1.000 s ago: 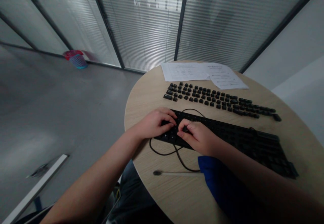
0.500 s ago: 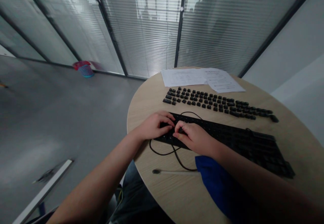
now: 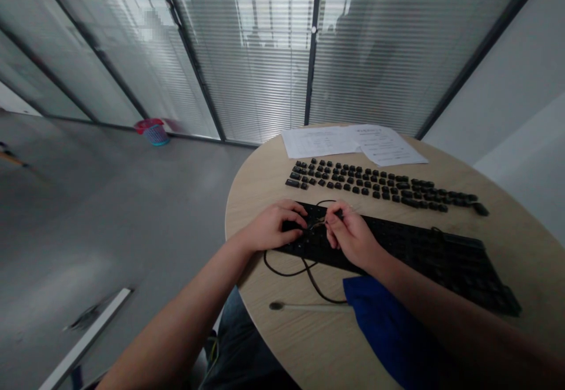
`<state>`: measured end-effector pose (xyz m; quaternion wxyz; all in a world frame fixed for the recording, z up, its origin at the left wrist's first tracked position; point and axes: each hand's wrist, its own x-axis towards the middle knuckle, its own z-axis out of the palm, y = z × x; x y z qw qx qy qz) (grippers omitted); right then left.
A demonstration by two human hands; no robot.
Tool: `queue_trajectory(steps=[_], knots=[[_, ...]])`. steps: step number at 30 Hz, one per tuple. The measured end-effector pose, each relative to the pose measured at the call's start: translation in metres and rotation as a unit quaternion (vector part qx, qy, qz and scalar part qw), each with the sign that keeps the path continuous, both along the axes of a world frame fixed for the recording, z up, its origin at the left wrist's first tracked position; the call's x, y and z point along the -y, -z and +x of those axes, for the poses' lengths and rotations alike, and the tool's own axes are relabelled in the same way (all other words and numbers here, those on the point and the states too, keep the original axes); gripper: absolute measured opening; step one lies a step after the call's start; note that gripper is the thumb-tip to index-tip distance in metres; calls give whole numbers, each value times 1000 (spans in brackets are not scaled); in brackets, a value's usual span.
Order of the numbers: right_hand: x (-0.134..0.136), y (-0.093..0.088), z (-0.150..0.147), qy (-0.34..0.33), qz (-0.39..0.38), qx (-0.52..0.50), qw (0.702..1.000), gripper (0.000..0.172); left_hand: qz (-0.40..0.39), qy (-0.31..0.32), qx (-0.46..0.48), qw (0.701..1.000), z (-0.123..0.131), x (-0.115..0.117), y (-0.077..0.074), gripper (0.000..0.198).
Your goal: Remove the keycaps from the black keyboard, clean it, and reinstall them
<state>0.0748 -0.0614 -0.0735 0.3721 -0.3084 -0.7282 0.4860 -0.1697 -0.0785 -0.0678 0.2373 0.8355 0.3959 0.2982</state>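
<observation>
A black keyboard (image 3: 410, 240) lies slantwise across the round wooden table (image 3: 304, 331). Over its left end rests my left hand (image 3: 280, 224), fingers curved onto the top and thumb spread apart from them. Just to the right, my right hand (image 3: 348, 231) is closed above the keys, pinching a small tool that looks like a wire keycap puller (image 3: 316, 223). Its thin ends point left and down at the keyboard; the fingers hide most of its handle. Behind the keyboard, several loose black keycaps (image 3: 362, 183) lie in rows.
White printed sheets (image 3: 318, 141) lie at the table's far edge. A brush-like stick (image 3: 309, 307), a black cable (image 3: 313, 278) and a blue cloth (image 3: 384, 325) are near the front. A pink and blue basket (image 3: 154, 132) stands on the floor by the blinds.
My right hand has risen slightly and moved right, away from the left hand, bringing the wire tool into sight. The left hand stays on the keyboard. The view has tilted up slightly.
</observation>
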Motion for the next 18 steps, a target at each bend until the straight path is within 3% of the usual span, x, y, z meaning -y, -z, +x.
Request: queue_trajectory(steps=[8,18], knots=[[2,-1,1,0,104,52,993,15,8,14,121,992,3,1,-6,19],[3,-4,-2,12,132,28,991,14,-8,-5,45,999,11,2,-22,11]])
